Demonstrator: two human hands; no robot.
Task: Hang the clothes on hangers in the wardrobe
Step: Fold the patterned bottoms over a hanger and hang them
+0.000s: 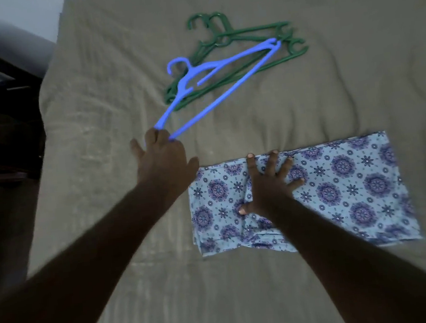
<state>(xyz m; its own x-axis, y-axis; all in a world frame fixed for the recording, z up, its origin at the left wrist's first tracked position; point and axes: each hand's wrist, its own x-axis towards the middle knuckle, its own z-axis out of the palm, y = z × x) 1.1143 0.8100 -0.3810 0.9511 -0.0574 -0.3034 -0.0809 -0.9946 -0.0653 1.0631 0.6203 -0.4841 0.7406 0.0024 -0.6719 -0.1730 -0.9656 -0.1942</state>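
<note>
Diagonally: blue hanger [225,92], hook far-left.

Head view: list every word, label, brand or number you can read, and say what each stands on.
None: no readable text anywhere.
The blue hanger, the green hangers and the bed cover are plain; the patterned cloth carries only a floral print.

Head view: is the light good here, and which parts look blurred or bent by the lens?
Head view: the light is dim and flat, with no glare or hard shadows; the left hand and its blue hanger are smeared by motion blur; the right hand and patterned cloth look sharper; the wide lens bows the bed edges; the dark furniture is nearly lost.
</note>
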